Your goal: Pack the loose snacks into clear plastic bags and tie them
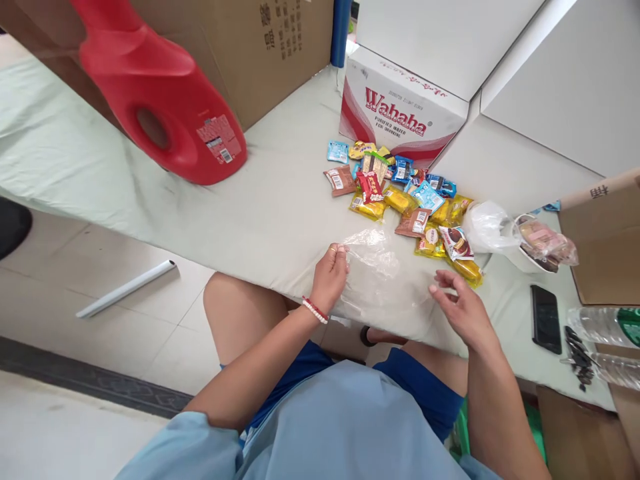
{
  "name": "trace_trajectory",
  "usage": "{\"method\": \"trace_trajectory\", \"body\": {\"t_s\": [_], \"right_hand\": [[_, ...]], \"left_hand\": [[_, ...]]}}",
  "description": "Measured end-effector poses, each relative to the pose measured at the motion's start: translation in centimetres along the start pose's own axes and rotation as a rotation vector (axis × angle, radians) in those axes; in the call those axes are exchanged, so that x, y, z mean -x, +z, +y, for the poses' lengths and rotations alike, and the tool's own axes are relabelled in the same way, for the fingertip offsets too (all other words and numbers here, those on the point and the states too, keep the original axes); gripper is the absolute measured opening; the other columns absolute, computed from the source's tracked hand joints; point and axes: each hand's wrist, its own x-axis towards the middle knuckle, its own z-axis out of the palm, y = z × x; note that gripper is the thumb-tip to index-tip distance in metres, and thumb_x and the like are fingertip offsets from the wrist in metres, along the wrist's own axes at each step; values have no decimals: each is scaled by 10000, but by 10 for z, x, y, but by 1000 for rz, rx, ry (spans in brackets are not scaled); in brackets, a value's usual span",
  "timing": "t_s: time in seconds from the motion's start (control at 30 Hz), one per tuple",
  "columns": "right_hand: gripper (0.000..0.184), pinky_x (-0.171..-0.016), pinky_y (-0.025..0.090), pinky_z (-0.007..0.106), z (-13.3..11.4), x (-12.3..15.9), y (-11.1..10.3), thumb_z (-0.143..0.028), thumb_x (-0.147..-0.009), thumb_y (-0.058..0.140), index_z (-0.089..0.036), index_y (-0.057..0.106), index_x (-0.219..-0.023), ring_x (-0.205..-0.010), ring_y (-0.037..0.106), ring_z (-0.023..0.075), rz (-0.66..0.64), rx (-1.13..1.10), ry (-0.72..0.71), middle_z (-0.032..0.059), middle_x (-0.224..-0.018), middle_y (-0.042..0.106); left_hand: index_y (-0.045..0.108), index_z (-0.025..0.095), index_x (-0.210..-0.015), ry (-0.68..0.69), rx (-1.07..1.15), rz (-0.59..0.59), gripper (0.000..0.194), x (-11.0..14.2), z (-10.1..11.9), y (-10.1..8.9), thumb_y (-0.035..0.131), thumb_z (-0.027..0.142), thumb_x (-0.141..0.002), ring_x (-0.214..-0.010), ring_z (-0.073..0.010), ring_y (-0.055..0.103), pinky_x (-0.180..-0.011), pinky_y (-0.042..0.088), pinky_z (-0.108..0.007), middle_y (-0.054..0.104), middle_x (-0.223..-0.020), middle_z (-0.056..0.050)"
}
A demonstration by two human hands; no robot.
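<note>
My left hand [330, 275] pinches the edge of a clear plastic bag [375, 277], which spreads limp over the front part of the cloth-covered table [270, 220]. To the right of the bag is my right hand [461, 307], its fingers apart and slightly curled, with nothing seen in them. Just beyond both hands lies a loose pile of small wrapped snacks: yellow packets [399, 199], brown packets [413, 222], a red packet [370, 187], blue packets [428, 197] and a white-and-brown one [456, 243] nearest my right hand.
A Wahaha carton [400, 110] stands behind the snacks. At left are a big red jug [185, 127] and a cardboard box [270, 53]. Toward the right sit a white container [537, 257], a phone [546, 319], keys [579, 357] and plastic bottles [600, 325].
</note>
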Motion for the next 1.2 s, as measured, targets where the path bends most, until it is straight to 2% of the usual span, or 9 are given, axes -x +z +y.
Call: {"method": "trace_trajectory", "body": {"t_s": [0.13, 0.27, 0.47, 0.67, 0.77, 0.9, 0.97, 1.07, 1.2], "right_hand": [[561, -827, 528, 371, -14, -32, 28, -585, -801, 755, -235, 665, -1230, -990, 666, 243, -96, -82, -36, 96, -1112, 721], [416, -599, 433, 272, -15, -50, 62, -558, -737, 778, -187, 693, -904, -643, 550, 143, -307, -186, 31, -1, -736, 638], [451, -472, 350, 234, -3, -50, 56, -600, -680, 789, -201, 610, -788, -533, 419, 106, -30, -473, 141, -53, -614, 505], [500, -412, 281, 221, 12, -38, 50, -637, -644, 795, -197, 605, -787, -475, 397, 98, 41, -463, 279, -47, -564, 530], [511, -419, 290, 220, 17, -31, 49, -657, -662, 773, -190, 618, -798, -473, 414, 100, 48, -375, 297, -34, -565, 558], [491, -430, 330, 220, 18, -22, 45, -665, -719, 731, -199, 607, -814, -495, 482, 117, 7, -301, 278, -17, -590, 600], [481, -417, 345, 220, 16, -18, 44, -661, -731, 724, -207, 586, -815, -479, 501, 115, -13, -315, 288, -23, -609, 603], [481, -372, 335, 218, 10, -13, 42, -653, -727, 736, -215, 555, -807, -418, 480, 96, -27, -350, 291, -41, -637, 593], [512, -329, 296, 197, 2, -10, 37, -651, -690, 782, -215, 538, -799, -393, 460, 81, -53, -454, 308, -41, -643, 605]], "left_hand": [[628, 225, -1058, 139, -205, -71, 384, 2, -1, 2, 417, 546, -1038, -556, -129, 501, -551, 396, -241, 576, -693, 25], [624, 218, -1087, 164, -258, -51, 444, -2, 2, -4, 356, 569, -1046, -540, -125, 501, -557, 415, -246, 573, -685, 31], [608, 223, -867, 165, -413, 101, 387, -26, 9, -24, 374, 484, -1030, -581, -154, 533, -600, 413, -270, 563, -624, 27], [536, 232, -713, 207, -691, 174, 389, -42, 12, -27, 389, 433, -1012, -654, -180, 540, -660, 400, -293, 555, -627, 10], [611, 217, -894, 236, -789, 242, 252, -36, 12, -25, 458, 396, -984, -714, -197, 581, -708, 442, -320, 628, -766, -14], [604, 156, -1215, 589, -979, 386, 345, -14, 7, -24, 605, 312, -907, -1110, -310, 616, -930, 471, -455, 648, -1195, -174], [640, 196, -1186, 808, -1100, 217, 260, -6, 4, -25, 567, 218, -938, -1229, -318, 579, -1020, 430, -493, 663, -1211, -162], [681, 246, -1136, 974, -1234, -319, 312, -5, 6, -25, 468, 95, -964, -1280, -253, 577, -1055, 443, -434, 701, -1204, -102], [622, 171, -1325, 738, -1366, -447, 355, -20, 22, -19, 471, 245, -1013, -1283, -282, 592, -1043, 510, -426, 567, -1480, -163]]}}
